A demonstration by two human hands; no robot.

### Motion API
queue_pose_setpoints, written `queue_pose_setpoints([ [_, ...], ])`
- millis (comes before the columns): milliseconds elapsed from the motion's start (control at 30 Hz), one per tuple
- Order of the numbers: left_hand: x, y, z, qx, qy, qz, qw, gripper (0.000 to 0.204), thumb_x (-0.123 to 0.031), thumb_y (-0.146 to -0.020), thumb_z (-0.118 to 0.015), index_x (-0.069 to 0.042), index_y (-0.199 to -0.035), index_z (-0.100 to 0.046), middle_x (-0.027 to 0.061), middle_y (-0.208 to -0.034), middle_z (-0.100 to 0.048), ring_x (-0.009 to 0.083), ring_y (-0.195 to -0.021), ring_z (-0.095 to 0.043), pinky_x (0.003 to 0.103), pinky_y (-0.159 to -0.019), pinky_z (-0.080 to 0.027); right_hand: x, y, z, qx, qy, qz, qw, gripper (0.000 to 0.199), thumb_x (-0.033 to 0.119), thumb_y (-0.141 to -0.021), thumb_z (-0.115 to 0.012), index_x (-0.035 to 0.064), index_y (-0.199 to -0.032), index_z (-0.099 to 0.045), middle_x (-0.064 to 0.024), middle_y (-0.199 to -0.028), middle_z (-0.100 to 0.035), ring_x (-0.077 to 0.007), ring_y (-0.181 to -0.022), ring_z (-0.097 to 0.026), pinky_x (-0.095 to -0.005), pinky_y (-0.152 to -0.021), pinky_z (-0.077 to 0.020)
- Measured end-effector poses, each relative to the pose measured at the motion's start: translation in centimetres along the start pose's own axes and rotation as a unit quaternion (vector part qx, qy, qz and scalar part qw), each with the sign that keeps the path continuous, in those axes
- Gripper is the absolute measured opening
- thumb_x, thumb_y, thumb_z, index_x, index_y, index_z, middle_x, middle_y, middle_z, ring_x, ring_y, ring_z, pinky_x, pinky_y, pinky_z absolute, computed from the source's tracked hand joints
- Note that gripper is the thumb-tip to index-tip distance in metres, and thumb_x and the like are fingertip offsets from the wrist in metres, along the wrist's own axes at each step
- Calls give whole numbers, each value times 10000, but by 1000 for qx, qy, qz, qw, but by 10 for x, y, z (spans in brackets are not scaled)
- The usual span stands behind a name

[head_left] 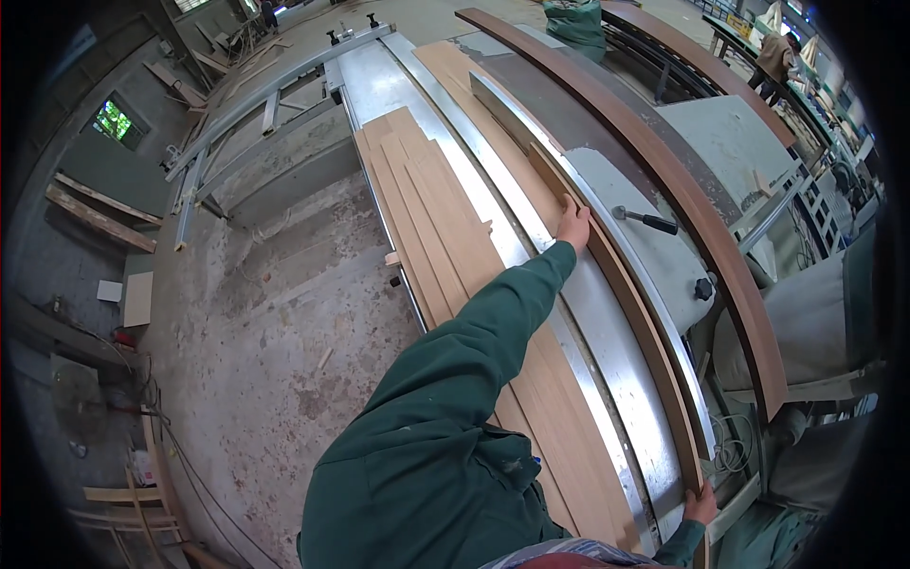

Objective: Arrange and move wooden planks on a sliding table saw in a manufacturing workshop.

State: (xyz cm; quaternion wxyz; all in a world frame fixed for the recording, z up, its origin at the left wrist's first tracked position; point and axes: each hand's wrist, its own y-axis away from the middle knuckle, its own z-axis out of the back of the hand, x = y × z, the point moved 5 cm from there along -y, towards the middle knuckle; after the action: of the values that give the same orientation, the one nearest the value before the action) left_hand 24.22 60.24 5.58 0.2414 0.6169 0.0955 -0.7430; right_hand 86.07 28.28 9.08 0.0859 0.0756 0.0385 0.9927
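Note:
A long, narrow wooden board (640, 313) stands on its edge against the metal fence (633, 266) of a table saw. My left hand (573, 226), arm stretched far forward, grips this board partway along it. Close to my body, my right hand (701, 503) holds the same board by its near end; some of the fingers are hidden. A stack of flat wooden boards (427, 209) lies under my left arm on the metal sliding table (374, 81). Another flat wooden board (479, 109) is farther off beside the fence.
Right of the fence are a black-handled tool (649, 220) and a black knob (703, 287). A long brown curved-looking strip (682, 180) runs past them. A metal outrigger frame (270, 109) extends at far left. A person (775, 59) stands at the far right.

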Motion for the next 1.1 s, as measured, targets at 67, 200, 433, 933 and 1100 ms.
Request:
queue_pose_setpoints([
  [67,0,-2,0,0,-9,4,1000,724,-365,-969,-433,-96,-1531,-64,270,-1450,-381,415,-1308,-414,390,-1097,-322,1,-1,0,8,-2,-8,1000,349,157,-702,-744,44,-982,-570,-200,-849,-637,-424,-836,-611,-496,-695,-469],
  [200,-2,-8,5,-15,8,1,1000,715,-371,-958,-442,-104,-1529,-104,280,-1370,-474,426,-1253,-463,401,-1062,-359,1,-8,-4,27,12,-7,1000,353,181,-725,-742,45,-1001,-569,-197,-877,-644,-425,-851,-611,-498,-710,-477],
  [433,3,-19,15,-15,13,1,1000,730,-345,-946,-454,-69,-1526,-107,250,-1312,-539,390,-1213,-507,378,-1040,-376,23,-13,-1,23,34,15,999,366,184,-730,-738,76,-1035,-567,-181,-868,-640,-413,-837,-613,-495,-697,-476],
  [933,5,-58,44,-11,67,2,998,710,-315,-962,-472,-41,-1518,-126,253,-1365,-492,358,-1227,-506,356,-1033,-395,52,-19,-1,-11,-53,21,998,281,180,-735,-736,37,-905,-564,-187,-783,-581,-413,-779,-590,-466,-671,-459],
  [1100,-11,-46,36,-14,-15,-10,1000,707,-316,-961,-470,-34,-1515,-135,257,-1368,-486,376,-1239,-491,364,-1047,-380,47,-13,1,-21,-57,-3,998,276,174,-736,-733,28,-910,-575,-191,-777,-580,-417,-765,-580,-455,-672,-461],
])
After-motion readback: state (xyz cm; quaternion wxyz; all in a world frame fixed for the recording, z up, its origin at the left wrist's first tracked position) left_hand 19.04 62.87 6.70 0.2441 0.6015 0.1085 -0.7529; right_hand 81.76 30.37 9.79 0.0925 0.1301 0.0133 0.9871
